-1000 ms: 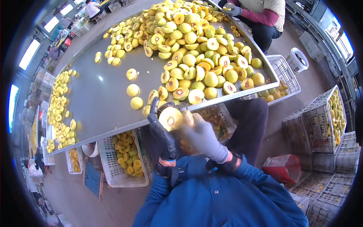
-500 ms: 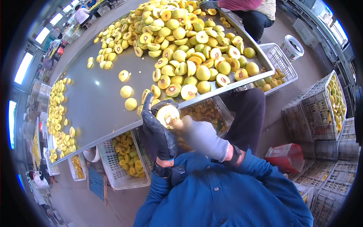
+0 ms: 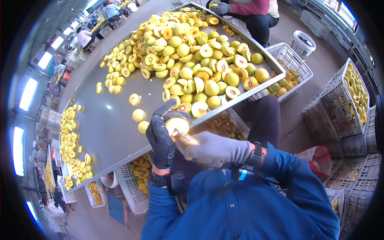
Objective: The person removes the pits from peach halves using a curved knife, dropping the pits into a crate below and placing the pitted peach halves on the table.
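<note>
My left hand [image 3: 161,141], in a black glove, cradles a halved yellow peach [image 3: 175,125] just over the near edge of the metal table [image 3: 108,128]. The cut face of the peach is turned toward my right hand [image 3: 220,149], which wears a grey glove. In that hand's closed fingers is a thin small tool [image 3: 184,136], its tip against the cut face; most of it is hidden by the glove. Just beyond lies a large heap of peach halves [image 3: 182,74], some with red pit hollows. A few loose halves [image 3: 139,115] rest to the left of my left hand.
Smaller peach pieces [image 3: 72,140] line the table's left end. Plastic crates [image 3: 136,196] of fruit stand below the near edge, and stacked crates [image 3: 332,112] rise at right. A white bucket [image 3: 303,45] stands beyond. A co-worker's gloved hand [image 3: 221,7] is at the far end.
The whole view has shifted slightly. My right hand has turned sideways with its tool at the cut face, and the tool shows more plainly. My left hand keeps hold of the peach.
</note>
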### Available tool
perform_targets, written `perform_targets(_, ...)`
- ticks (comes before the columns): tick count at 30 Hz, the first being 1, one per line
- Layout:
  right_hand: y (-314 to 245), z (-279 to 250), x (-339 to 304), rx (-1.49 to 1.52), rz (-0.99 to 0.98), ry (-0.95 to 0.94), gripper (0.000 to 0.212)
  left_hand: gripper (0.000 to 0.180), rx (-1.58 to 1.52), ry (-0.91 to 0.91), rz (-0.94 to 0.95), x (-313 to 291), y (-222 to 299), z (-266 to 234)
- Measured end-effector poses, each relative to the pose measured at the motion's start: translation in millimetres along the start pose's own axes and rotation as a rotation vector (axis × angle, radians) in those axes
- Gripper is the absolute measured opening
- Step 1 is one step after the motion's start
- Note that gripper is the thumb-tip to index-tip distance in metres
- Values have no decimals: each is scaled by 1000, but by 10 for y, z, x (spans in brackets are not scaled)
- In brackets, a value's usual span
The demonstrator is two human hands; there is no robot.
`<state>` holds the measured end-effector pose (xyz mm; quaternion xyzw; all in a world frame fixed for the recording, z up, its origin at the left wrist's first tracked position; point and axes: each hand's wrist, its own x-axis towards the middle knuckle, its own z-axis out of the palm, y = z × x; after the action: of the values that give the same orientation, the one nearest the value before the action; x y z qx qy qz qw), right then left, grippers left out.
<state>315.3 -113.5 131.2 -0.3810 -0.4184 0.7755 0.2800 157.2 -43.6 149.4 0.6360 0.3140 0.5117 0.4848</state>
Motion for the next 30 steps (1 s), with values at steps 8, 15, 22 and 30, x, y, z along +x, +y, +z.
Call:
perform_targets(8, 141, -155, -43, -395, -429, 78, 30, 56, 115, -486, -39, 169, -27, 93)
perform_targets(15, 517, -389, 287, -1212, -769, 504, 19, 57, -363, 113, -23, 180, -630, 344)
perform_targets(22, 1203, -1028, 143, -1493, -55, 365, 17, 54, -650, 302, -85, -22, -654, -18)
perform_targets(30, 1367, -1146, 171, -1277, 79, 436, 49, 45, 256, 720, -81, -1071, -982, -1250)
